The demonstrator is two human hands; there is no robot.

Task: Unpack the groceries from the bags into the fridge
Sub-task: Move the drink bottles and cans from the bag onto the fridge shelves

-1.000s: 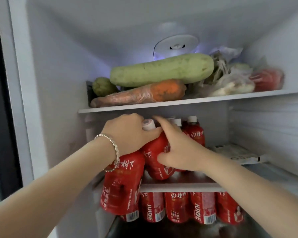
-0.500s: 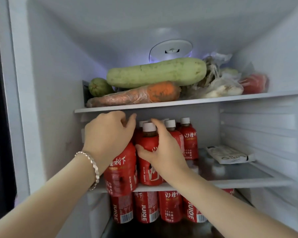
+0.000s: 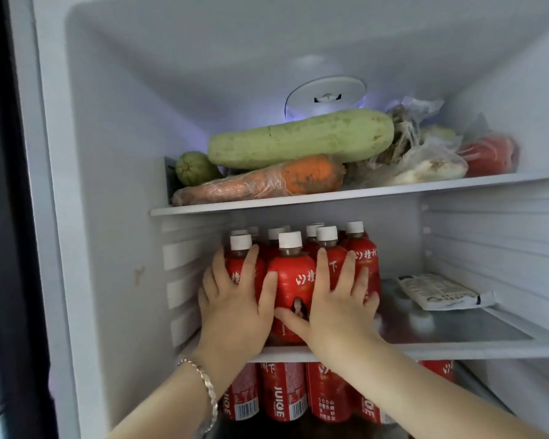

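Several red juice bottles (image 3: pixel 293 280) with white caps stand packed on the left of the fridge's middle shelf (image 3: pixel 457 350). My left hand (image 3: pixel 235 307), a bracelet on its wrist, presses flat with spread fingers against the leftmost front bottle (image 3: pixel 235 264). My right hand (image 3: pixel 336 305) lies flat with straight, spread fingers against the front bottles beside it, its thumb across the middle bottle's label. Neither hand curls round a bottle.
The top shelf (image 3: pixel 362 193) carries a long pale green gourd (image 3: pixel 301 139), a wrapped carrot (image 3: pixel 267 182), a small green squash (image 3: pixel 194 167) and bagged vegetables (image 3: pixel 425 160). A flat white packet (image 3: pixel 441 291) lies on the middle shelf's right. More red bottles (image 3: pixel 282 394) stand below.
Both hands let go of the bottles they were setting down and now press flat against the front row. The bottles stand upright further in on the shelf.
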